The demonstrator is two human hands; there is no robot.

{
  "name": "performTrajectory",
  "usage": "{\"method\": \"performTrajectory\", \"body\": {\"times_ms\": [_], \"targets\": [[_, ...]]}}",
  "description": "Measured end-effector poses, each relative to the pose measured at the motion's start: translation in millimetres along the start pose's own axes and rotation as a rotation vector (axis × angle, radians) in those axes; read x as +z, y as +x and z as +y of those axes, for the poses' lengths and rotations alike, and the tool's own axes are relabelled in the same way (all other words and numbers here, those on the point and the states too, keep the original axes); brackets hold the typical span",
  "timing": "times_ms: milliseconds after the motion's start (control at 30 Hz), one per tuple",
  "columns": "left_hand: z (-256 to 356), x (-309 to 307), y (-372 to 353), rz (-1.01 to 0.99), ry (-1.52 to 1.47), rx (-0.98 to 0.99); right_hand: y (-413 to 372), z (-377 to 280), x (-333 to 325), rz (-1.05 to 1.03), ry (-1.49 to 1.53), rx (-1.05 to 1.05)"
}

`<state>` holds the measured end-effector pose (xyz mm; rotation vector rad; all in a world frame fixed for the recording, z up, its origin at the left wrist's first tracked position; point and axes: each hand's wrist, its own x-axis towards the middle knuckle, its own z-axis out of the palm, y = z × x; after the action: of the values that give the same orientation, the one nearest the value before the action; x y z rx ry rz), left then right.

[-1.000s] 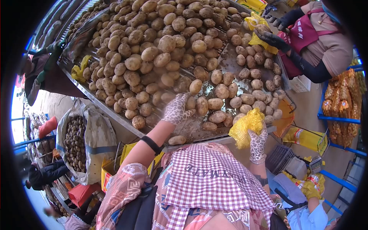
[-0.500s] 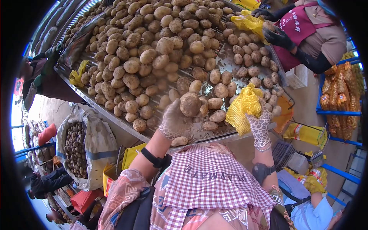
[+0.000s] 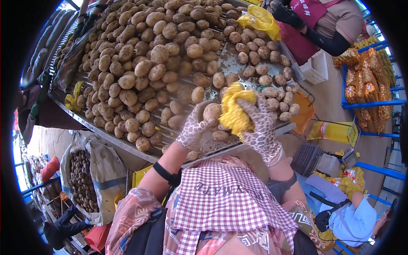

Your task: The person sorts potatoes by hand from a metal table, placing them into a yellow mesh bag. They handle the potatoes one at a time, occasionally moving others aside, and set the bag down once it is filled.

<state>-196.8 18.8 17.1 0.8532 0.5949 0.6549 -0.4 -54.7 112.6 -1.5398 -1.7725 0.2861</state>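
My left hand (image 3: 195, 127), in a leopard-print glove, is closed around a brownish potato (image 3: 212, 111) above the near edge of the metal sorting table (image 3: 238, 148). Bunched up in my right hand (image 3: 260, 127), gloved the same way, is a crumpled yellow mesh bag (image 3: 236, 111), close beside that potato. The large pile of potatoes (image 3: 153, 59) rises beyond my left hand. Past my right hand, more potatoes (image 3: 278, 100) are spread in a single layer on the metal surface.
Across the table a co-worker in dark gloves (image 3: 287, 15) stands by another yellow bag (image 3: 260, 20). A big white sack of small potatoes (image 3: 112, 163) is at the lower left. Filled orange net bags (image 3: 369, 87) sit on a blue rack at the right.
My right hand has brought the yellow mesh bag leftward, close to the potato in my left hand. The co-worker's hands have drawn back from the other yellow bag. The view has shifted slightly.
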Motion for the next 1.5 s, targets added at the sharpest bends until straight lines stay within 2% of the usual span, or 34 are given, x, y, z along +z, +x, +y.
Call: {"method": "performTrajectory", "body": {"times_ms": [33, 67, 100, 167, 200, 233, 267, 300, 367, 433, 467, 500, 567, 633, 700, 733, 767, 833, 900, 967, 1033, 1067, 1100, 1133, 1167, 1200, 1233, 1300, 1333, 1400, 1433, 1500], "targets": [[-5.7, -0.6, 3.9, -0.027, -0.057, 0.0, 4.3, -7.5, 6.1, -0.087, -0.09, -0.19], [-2.1, 1.6, 1.1, -0.009, -0.141, -0.116, 2.5, -5.6, 18.3, -0.169, -0.135, -0.235], [7.8, 9.1, -3.3, -0.019, -0.135, -0.124, -3.3, 0.4, 31.3, -0.251, -0.179, -0.28], [28.9, 21.1, -10.5, -0.105, -0.18, -0.016, -13.9, 20.7, 29.2, -0.13, 0.099, -0.103], [30.1, 16.4, -17.5, -0.134, -0.354, -0.046, -13.5, 29.5, 24.9, -0.212, 0.026, 0.187], [32.9, 14.8, -22.4, -0.195, -0.45, -0.045, -17.1, 44.1, 25.0, -0.128, 0.022, 0.269], [34.3, 12.2, -23.2, -0.194, -0.547, -0.077, -38.5, 88.7, 45.4, 0.009, 0.165, 0.567], [35.0, 10.1, -23.8, -0.191, -0.647, -0.099, -22.1, 64.8, 33.5, 0.141, 0.602, 0.905], [30.7, 5.7, -22.0, -0.181, -0.699, -0.089, -11.7, 60.5, 31.2, 0.221, 0.651, 0.758], [28.8, 8.9, -17.8, -0.192, -0.746, -0.101, 0.5, 48.8, 34.7, 0.224, 0.531, 0.336], [33.2, 17.2, -17.2, -0.12, -0.722, -0.063, 20.2, 20.1, 24.9, 0.154, 0.354, 0.094], [34.8, 22.5, -17.2, -0.047, -0.698, -0.027, 29.9, -10.5, 19.2, 0.086, 0.189, 0.009], [-11.8, -15.2, -4.4, -0.171, -0.733, -0.029, 31.2, -34.9, 41.6, -0.085, -0.029, -0.179], [-11.4, -17.1, -12.3, -0.214, -0.629, 0.015, 25.5, -32.7, 53.5, -0.117, -0.079, -0.238], [-9.1, -10.5, -13.3, -0.167, -0.961, -0.077, 10.0, -2.1, 63.9, -0.091, 0.057, -0.115], [21.3, 22.0, -23.2, 0.022, -0.793, -0.11, 6.4, 6.5, 63.0, -0.073, 0.103, -0.069], [21.6, 20.5, -25.7, 0.03, -0.797, -0.105, 3.1, 18.7, 64.5, -0.012, 0.021, -0.114], [24.5, 15.9, -26.2, 0.073, -0.884, -0.215, 1.8, 43.6, 57.3, -0.084, -0.115, 0.035], [32.7, 16.5, -23.1, 0.086, -0.962, -0.228, 8.5, 59.2, 54.0, 0.1, -0.14, 0.27], [43.0, 21.7, -28.0, 0.115, -0.95, -0.146, 17.6, 47.4, 44.5, 0.122, -0.069, 0.2], [4.0, -9.2, -15.3, 0.11, -0.943, -0.167, 34.9, 5.3, 35.3, 0.153, 0.039, 0.024], [-11.6, -22.6, -10.1, -0.05, -1.067, -0.15, 36.2, -19.7, 32.0, 0.057, -0.01, -0.088], [1.1, -13.4, -9.0, -0.211, -1.19, -0.13, 30.6, -32.1, 37.5, -0.028, -0.097, -0.256], [7.9, 4.8, -16.4, 0.086, -0.398, 0.06, 21.3, -21.2, 49.1, -0.081, -0.102, -0.329], [12.7, 6.9, -19.0, 0.087, -0.398, 0.057, 10.0, -8.6, 64.1, -0.134, -0.104, -0.402], [16.4, 6.2, -20.3, 0.09, -0.661, -0.042, 5.4, -0.1, 59.9, -0.147, -0.075, -0.319], [20.9, 4.7, -20.9, 0.095, -0.929, -0.123, -1.5, 14.4, 66.0, -0.097, -0.044, -0.077], [28.7, 4.1, -29.6, 0.144, -0.979, -0.124, -4.7, 53.7, 70.3, -0.026, -0.048, 0.218], [32.9, 4.8, -28.0, 0.145, -0.896, -0.084, -2.8, 58.9, 71.4, -0.03, -0.047, 0.215], [35.9, 12.2, -25.8, 0.17, -0.843, -0.026, 17.9, 24.8, 54.3, 0.078, 0.138, 0.149], [29.9, 7.9, -22.5, 0.162, -0.842, -0.025, 28.4, 5.2, 51.2, 0.079, 0.202, 0.042], [14.5, -5.9, -15.0, 0.149, -1.001, -0.103, 32.6, -27.2, 47.5, -0.017, -0.034, -0.259]]}}
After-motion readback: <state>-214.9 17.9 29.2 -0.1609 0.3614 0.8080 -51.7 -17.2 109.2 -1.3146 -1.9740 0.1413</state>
